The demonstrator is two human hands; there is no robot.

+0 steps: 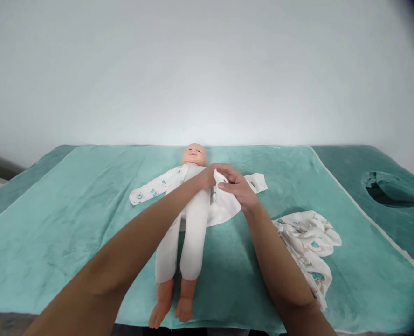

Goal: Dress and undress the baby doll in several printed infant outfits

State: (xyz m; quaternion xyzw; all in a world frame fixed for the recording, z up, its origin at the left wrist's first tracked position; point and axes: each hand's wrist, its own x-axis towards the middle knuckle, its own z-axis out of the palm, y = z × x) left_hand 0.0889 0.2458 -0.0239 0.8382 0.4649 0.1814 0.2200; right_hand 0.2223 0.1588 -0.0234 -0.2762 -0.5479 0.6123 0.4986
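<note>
A baby doll [196, 224] with white cloth limbs lies on its back, head toward the wall. Its printed white baby shirt [224, 210] is spread open under it, one sleeve on the arm at the left and the other sleeve stretched out at the right. With thumb and fingers, my right hand [241, 189] pinches the shirt's front flap, which is folded up and shows its plain inside. Against the doll's side, my left hand [210, 176] is closed at the flap's upper edge; the cloth and the right hand hide part of its fingers.
Crumpled printed baby clothing [312, 247] lies beside my right forearm. A teal blanket [88, 210] covers the table up to the pale wall [207, 70]. On the far right is a dark clear-edged object [389, 189], possibly plastic packaging.
</note>
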